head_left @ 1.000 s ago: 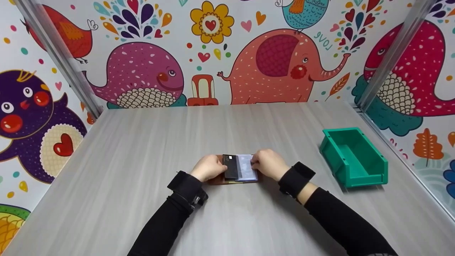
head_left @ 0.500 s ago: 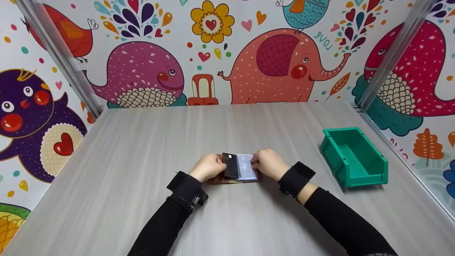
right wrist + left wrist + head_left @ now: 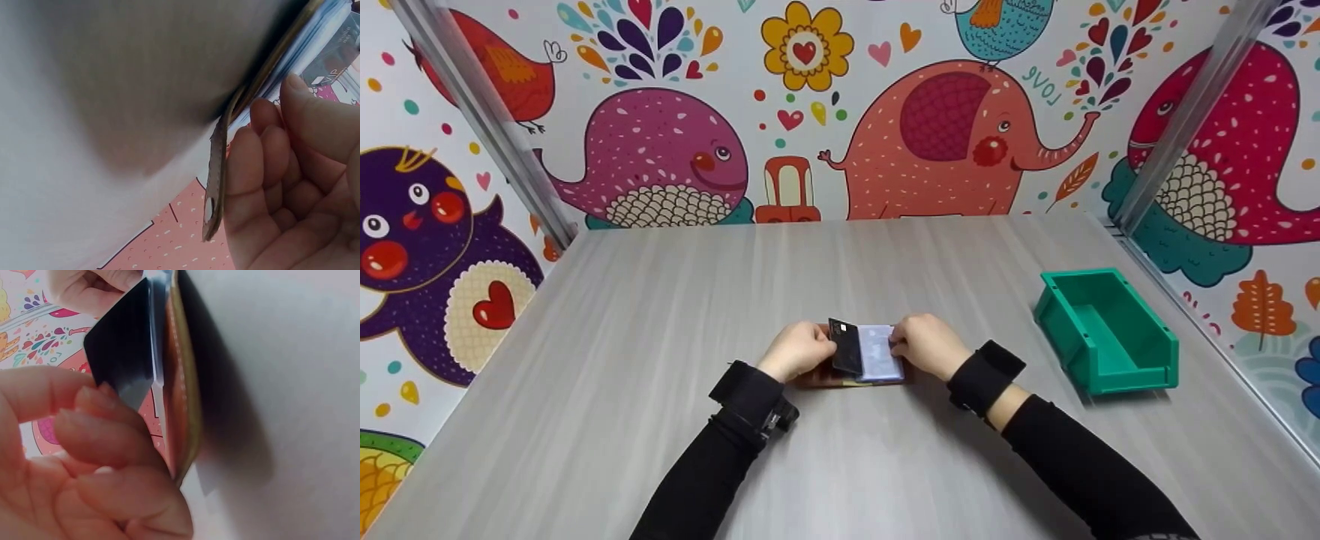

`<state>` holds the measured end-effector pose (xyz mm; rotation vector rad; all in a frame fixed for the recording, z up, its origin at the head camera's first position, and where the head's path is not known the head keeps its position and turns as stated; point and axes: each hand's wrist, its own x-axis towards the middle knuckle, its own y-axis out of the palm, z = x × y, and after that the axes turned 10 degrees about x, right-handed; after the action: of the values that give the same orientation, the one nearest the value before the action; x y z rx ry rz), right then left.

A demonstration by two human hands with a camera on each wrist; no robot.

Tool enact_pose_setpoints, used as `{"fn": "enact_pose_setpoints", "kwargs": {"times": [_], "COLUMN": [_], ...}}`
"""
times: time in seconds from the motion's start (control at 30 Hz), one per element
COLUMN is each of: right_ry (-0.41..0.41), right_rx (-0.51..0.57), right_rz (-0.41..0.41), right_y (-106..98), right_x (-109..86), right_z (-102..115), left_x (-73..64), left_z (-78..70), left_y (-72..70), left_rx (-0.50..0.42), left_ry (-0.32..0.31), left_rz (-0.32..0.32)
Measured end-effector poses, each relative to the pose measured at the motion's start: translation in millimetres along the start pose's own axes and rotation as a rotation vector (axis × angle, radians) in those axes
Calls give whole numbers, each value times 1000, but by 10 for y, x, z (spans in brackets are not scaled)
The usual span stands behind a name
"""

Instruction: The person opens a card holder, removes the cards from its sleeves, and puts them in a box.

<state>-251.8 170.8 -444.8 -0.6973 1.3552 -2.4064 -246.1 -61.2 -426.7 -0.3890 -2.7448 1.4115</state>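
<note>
A brown leather card wallet [image 3: 819,381] lies unfolded on the table, its clear plastic sleeves [image 3: 880,354] spread to the right. My left hand [image 3: 795,352] pinches a black card [image 3: 846,349] by its left edge, thumb against curled fingers. That card [image 3: 121,343] slants up off the wallet in the left wrist view, its right edge at the sleeves. Across from it, my right hand [image 3: 930,346] pinches the sleeves' right edge between thumb and curled fingers. Below those fingers, the right wrist view shows the wallet's strap [image 3: 216,185] with a metal snap.
A green plastic bin [image 3: 1110,330] stands on the right of the grey wood-grain table [image 3: 675,300]. Printed walls with cartoon animals enclose the table at the back and sides, with metal posts [image 3: 495,127] at the corners.
The black card has tilted up from lying flat over the sleeves, its left edge raised. My left hand has shifted slightly left with it. The right hand has stayed in place.
</note>
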Motion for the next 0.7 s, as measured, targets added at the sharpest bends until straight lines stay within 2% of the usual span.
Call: {"fn": "enact_pose_setpoints", "kwargs": {"times": [0.3, 0.5, 0.7], "right_ry": [18, 24, 13], "right_rx": [-1, -6, -12], "right_rz": [10, 15, 5], "right_y": [4, 7, 8], "right_x": [1, 1, 1], "right_z": [3, 6, -4], "left_x": [-7, -13, -15], "left_z": [9, -7, -45], "left_y": [-43, -94, -146], "left_rx": [-17, -76, -132], "left_ry": [7, 3, -31], "left_rz": [-11, -3, 4]}}
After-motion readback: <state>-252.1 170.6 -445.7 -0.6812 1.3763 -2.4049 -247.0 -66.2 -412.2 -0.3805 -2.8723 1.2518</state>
